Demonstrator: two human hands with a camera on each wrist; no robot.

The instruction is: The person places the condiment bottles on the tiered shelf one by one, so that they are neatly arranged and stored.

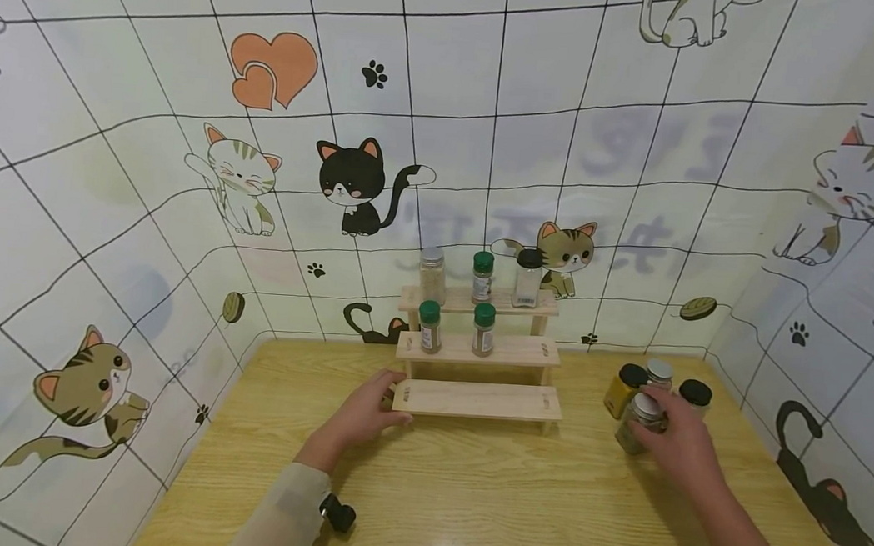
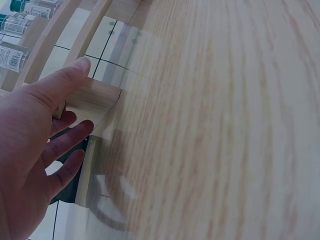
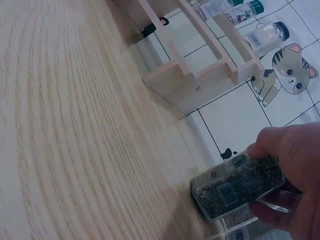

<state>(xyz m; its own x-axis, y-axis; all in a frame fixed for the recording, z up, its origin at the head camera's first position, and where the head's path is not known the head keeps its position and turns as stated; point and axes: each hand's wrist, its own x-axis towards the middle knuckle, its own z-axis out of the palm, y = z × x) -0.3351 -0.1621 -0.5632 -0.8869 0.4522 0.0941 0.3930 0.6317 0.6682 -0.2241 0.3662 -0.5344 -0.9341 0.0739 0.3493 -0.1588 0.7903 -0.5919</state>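
Observation:
My right hand (image 1: 678, 434) grips a glass spice jar (image 3: 235, 187) by its upper part. This jar has a silvery lid, a barcode label and dark green flecked contents, and it tilts a little in the head view. Around it are a yellow jar with a black lid (image 1: 622, 393), another black-lidded jar (image 1: 696, 395) and a silver-lidded jar (image 1: 659, 372). My left hand (image 1: 362, 415) holds the left end of the lowest step of a three-step wooden rack (image 1: 477, 401), thumb at the front edge and the other fingers loosely bent beside the end.
On the rack's middle step stand two green-capped jars (image 1: 429, 327). The top step bears a pale-lidded jar (image 1: 432, 277), a green-capped jar (image 1: 483, 277) and a black-capped jar (image 1: 528, 278). Cat-print tiled walls surround the wooden table (image 1: 469, 484) behind and at both sides.

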